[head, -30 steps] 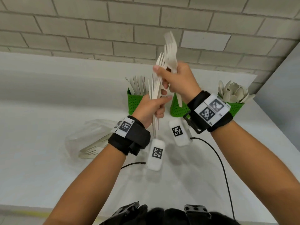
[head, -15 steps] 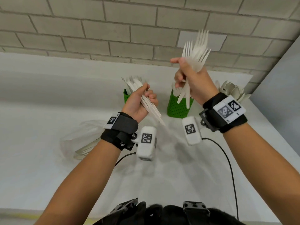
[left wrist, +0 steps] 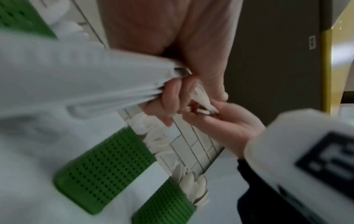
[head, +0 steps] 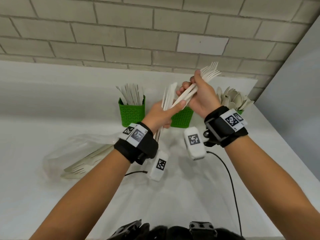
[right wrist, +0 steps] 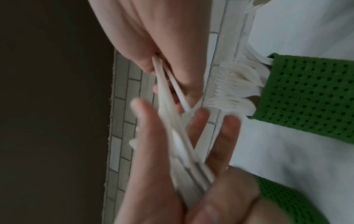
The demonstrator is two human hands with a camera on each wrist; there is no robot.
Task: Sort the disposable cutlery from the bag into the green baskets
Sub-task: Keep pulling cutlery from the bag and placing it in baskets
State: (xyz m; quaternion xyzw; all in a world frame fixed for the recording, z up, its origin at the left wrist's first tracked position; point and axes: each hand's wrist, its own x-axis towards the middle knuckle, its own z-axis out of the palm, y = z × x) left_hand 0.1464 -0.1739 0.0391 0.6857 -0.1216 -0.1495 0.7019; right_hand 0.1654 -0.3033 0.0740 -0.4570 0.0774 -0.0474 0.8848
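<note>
My left hand (head: 170, 108) grips a bundle of white knives (head: 168, 96) that stands upright; its thumb lies against the handles of the forks. My right hand (head: 192, 85) holds several white forks (head: 210, 72), tines pointing up and right. Both hands meet above the middle green basket (head: 181, 118), where more forks (right wrist: 235, 84) stand. The left basket (head: 132, 111) holds knives and the right basket (head: 241, 112) holds spoons (head: 232, 98). The clear bag (head: 74, 149) lies to the left with cutlery inside. In the left wrist view my fingers (left wrist: 172, 97) clamp the bundle (left wrist: 95, 84).
The white counter (head: 190, 196) runs back to a brick wall (head: 155, 32). A black cable (head: 230, 179) trails across the counter under my right arm. A grey wall panel (head: 294, 101) closes the right side beyond the spoon basket.
The hands were apart half a second ago and have come together. My left hand moved right with the knives; my right hand came down and tilted the forks to the right.
</note>
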